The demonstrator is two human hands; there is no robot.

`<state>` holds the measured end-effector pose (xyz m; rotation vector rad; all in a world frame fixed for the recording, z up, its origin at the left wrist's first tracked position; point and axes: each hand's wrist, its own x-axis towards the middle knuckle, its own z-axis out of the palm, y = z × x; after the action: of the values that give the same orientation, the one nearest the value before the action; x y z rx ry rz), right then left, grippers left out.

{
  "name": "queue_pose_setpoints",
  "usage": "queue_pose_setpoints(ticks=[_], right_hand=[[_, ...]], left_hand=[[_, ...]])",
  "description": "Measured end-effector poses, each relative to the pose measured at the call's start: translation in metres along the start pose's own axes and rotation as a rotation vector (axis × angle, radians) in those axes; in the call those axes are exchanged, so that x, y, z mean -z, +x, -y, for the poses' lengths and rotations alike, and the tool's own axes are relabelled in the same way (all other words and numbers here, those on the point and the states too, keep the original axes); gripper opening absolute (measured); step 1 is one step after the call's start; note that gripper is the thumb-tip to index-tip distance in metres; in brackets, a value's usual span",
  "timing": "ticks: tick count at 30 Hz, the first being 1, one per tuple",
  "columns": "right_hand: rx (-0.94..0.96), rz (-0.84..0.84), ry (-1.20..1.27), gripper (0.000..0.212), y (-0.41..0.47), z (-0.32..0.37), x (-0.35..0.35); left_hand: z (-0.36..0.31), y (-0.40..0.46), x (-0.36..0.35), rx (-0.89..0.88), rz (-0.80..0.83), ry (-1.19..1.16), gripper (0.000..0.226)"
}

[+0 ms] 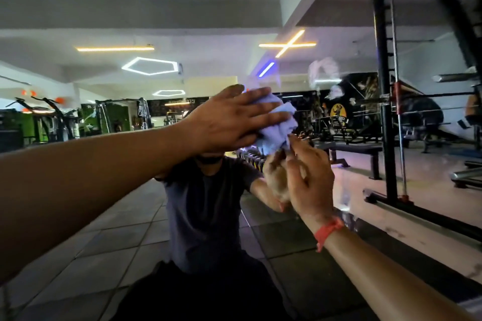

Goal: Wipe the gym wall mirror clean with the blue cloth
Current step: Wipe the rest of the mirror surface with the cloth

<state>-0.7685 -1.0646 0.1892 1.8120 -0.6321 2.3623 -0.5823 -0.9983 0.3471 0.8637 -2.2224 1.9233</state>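
Note:
The wall mirror (109, 190) fills most of the view and reflects the gym and a crouching person in a dark shirt. My left hand (229, 120) lies flat with straight fingers on the bunched blue cloth (276, 128), pressing it against the glass. My right hand (307, 177), with an orange band at the wrist, reaches up from below and pinches the cloth's lower edge with its fingertips. White smears (323, 70) mark the mirror up and to the right of the cloth.
A black steel rack (383, 101) stands close at the right with its base on the floor. Benches and machines show in the reflection. The floor below is dark tile.

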Motion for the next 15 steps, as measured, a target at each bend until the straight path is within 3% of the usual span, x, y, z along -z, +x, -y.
queue_pose_setpoints(ticks=[2,5,8,10,15], right_hand=[[-0.277,-0.113,0.198,0.038,0.016,0.017,0.006],[-0.437,-0.148,0.399,0.039,0.049,0.029,0.014],[-0.456,-0.063,0.326,0.048,0.079,0.038,0.013],[-0.417,0.002,0.252,0.058,0.097,0.038,0.014],[-0.432,0.066,0.185,0.06,0.124,0.026,0.017]], left_hand=[[0.007,0.025,0.004,0.112,-0.073,-0.101,0.076],[0.011,0.057,0.011,0.292,-0.175,-0.166,0.096],[0.012,0.074,0.019,0.454,-0.227,-0.141,0.113],[0.013,0.079,0.022,0.471,-0.236,-0.167,0.115],[0.008,0.08,0.025,0.611,-0.113,-0.61,0.129]])
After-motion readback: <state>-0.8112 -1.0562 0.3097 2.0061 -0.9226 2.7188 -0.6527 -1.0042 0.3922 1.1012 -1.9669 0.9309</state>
